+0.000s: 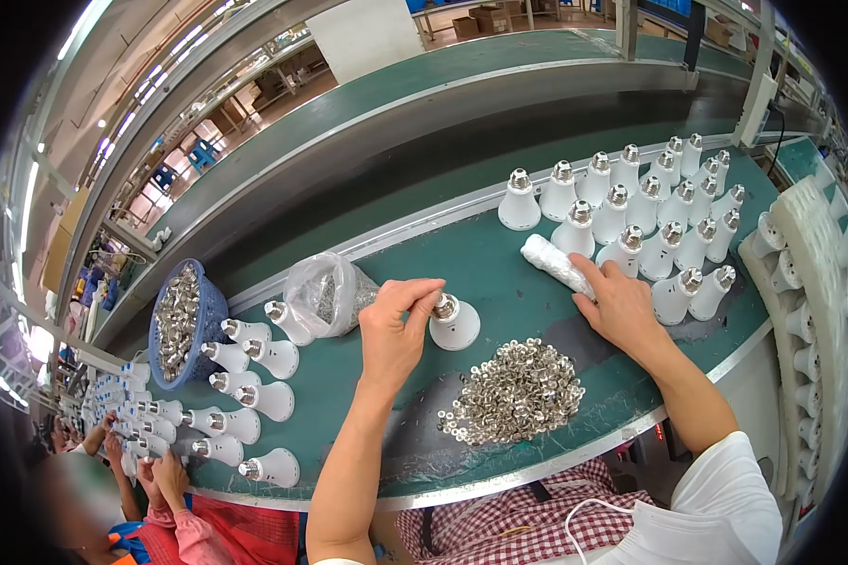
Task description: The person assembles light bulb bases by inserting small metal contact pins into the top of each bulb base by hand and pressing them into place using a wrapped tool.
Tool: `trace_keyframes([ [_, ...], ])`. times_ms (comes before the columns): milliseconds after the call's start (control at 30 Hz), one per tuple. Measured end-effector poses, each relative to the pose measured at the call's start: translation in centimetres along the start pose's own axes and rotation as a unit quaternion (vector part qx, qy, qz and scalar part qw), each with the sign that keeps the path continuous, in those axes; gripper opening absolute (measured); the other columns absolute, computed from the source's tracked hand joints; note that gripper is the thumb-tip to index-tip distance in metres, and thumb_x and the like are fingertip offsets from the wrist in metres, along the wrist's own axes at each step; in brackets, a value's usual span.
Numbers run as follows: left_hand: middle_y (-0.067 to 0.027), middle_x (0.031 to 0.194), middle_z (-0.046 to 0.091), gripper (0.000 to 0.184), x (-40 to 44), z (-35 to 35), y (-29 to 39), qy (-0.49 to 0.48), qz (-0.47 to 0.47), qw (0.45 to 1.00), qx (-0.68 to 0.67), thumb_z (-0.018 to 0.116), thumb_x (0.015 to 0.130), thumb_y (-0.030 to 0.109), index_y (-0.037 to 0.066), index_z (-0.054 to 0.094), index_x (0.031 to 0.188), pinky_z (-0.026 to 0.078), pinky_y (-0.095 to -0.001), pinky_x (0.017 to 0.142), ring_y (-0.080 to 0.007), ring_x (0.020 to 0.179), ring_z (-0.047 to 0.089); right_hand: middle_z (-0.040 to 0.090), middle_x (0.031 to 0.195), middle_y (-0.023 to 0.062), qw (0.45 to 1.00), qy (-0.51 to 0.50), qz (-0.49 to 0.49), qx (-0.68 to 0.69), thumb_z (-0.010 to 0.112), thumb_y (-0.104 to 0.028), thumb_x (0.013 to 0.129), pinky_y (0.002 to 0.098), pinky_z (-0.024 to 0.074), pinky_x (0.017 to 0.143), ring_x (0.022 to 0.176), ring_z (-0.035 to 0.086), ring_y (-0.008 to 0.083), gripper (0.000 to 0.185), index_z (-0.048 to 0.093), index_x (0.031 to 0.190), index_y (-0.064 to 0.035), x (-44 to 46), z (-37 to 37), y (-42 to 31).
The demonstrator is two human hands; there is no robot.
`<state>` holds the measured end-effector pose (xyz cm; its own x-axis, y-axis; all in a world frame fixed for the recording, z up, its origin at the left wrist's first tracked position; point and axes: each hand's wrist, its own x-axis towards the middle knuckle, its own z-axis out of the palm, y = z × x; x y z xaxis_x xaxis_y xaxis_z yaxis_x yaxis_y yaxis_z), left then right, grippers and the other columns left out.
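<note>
My left hand [398, 330] is closed in a pinch at the metal top of a white bulb [455, 325] standing on the green table; whatever lies between the fingertips is too small to make out. My right hand [616, 303] rests against a white wrapped roll [556, 263], its fingers bent over the roll's lower end. Between and below my hands lies a pile of small metal caps [518, 391]. Beyond my right hand, several white bulbs [672, 298] stand upright in rows with their metal ends up.
At the left are a blue basket of metal parts [219, 325], a clear plastic bag [322, 294] and several bulbs lying tilted [278, 400]. A co-worker's hands [165, 478] are at the lower left. White foam trays [820, 311] hold bulbs at the far right.
</note>
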<state>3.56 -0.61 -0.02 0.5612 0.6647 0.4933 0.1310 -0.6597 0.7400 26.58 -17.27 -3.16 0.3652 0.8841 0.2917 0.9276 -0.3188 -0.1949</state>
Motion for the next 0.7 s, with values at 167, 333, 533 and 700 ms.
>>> trace_keyframes([
  [167,-0.0079,0.086,0.066,0.012,-0.1,-0.4,-0.3,-0.023,0.061,0.997,0.029,0.062,0.082,0.003,0.002,0.067,0.093,0.047,-0.0239,0.071,-0.0142,0.076,0.059,0.053,0.079,0.0118,1.000,0.002,0.000,0.004,0.064,-0.023,0.077,0.0411,0.0480,0.052,0.060,0.059,0.0306,0.050,0.047,0.124,-0.0154,0.0,-0.1,0.0],
  [333,-0.0053,0.085,0.065,0.011,-0.3,-0.5,-0.9,-0.042,-0.069,0.988,-0.131,0.062,0.084,0.007,0.000,0.067,0.091,0.046,-0.0259,0.074,-0.0138,0.080,0.059,0.053,0.079,0.0126,1.000,-0.002,-0.001,0.020,0.063,-0.020,0.077,0.0421,0.0480,0.054,0.060,0.058,0.0316,0.050,0.047,0.123,-0.0148,0.0,-0.1,-0.1],
  [533,-0.0020,0.079,0.062,0.013,1.6,-1.1,-1.1,-0.138,-0.308,0.903,-0.265,0.064,0.082,0.009,0.004,0.066,0.094,0.044,-0.0230,0.063,-0.0081,0.071,0.055,0.053,0.080,0.0170,0.995,-0.009,0.004,0.095,0.061,-0.015,0.077,0.0445,0.0474,0.060,0.069,0.058,0.0346,0.048,0.047,0.123,-0.0136,0.1,-0.4,0.1],
  [700,-0.0018,0.073,0.061,0.017,2.8,-2.2,0.0,-0.196,-0.425,0.838,-0.281,0.061,0.085,0.013,0.004,0.064,0.098,0.042,-0.0214,0.051,-0.0072,0.059,0.052,0.059,0.092,0.0181,0.951,0.019,-0.055,0.303,0.060,-0.013,0.080,0.0398,0.0465,0.060,0.069,0.058,0.0273,0.047,0.046,0.125,-0.0106,0.8,0.1,0.2],
])
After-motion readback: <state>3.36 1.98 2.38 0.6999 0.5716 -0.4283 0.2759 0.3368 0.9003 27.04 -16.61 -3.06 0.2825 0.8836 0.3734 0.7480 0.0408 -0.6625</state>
